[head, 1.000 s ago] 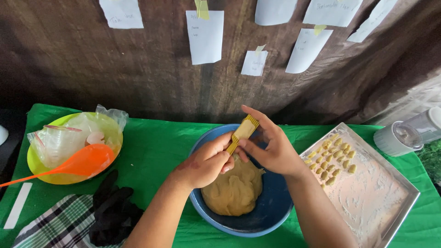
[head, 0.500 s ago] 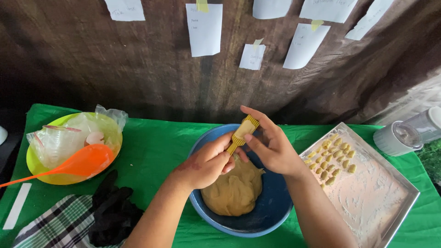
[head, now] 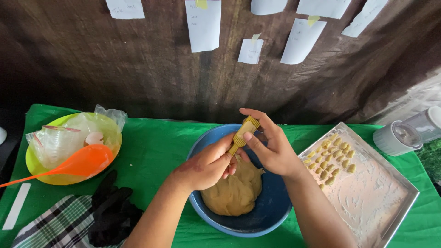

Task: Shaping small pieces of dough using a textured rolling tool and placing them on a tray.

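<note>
Ridged yellow paddle stands tilted over the blue bowl, its lower end pinched in the closed fingers of the left hand. The right hand cups it from behind, thumb pressing a small dough piece against the ridges. Below them a dough mass fills the bowl; shaped pieces line the floured tray.
</note>
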